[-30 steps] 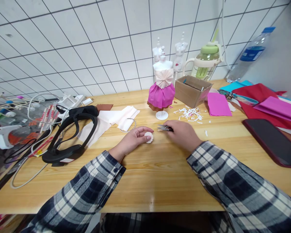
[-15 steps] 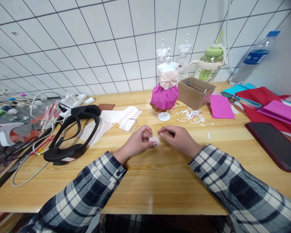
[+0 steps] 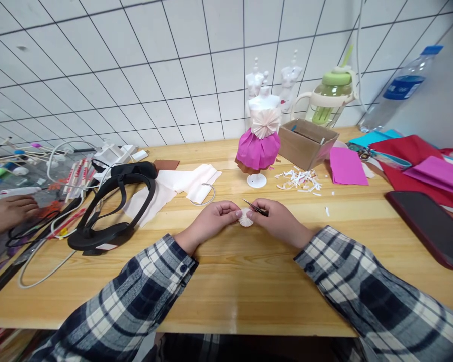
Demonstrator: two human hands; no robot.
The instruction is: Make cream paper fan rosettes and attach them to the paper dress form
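Observation:
A small round pleated paper rosette point(image 3: 245, 218), pale cream, is held upright between my two hands just above the table. My left hand point(image 3: 219, 217) pinches its left edge between thumb and fingers. My right hand point(image 3: 275, 219) is closed around small dark scissors point(image 3: 257, 207), their pointed tip sticking out to the upper left. The right thumb also presses on the rosette's right edge. Behind my hands stands a small white dress form point(image 3: 263, 103) with a magenta paper skirt point(image 3: 257, 150) and a pleated cream bow point(image 3: 266, 123) at the chest.
Paper scraps point(image 3: 300, 180) lie by a cardboard box point(image 3: 305, 146). On the right are magenta paper point(image 3: 348, 166), a phone point(image 3: 430, 229) and a bottle point(image 3: 403, 90). A black headset point(image 3: 115, 208) and cream paper point(image 3: 196, 183) lie left. Another person's hand point(image 3: 11, 213) reaches in at far left.
My hands have come together; the right one now touches the rosette, which faces me more openly. Another person's hand has appeared at the far left, over the glue gun.

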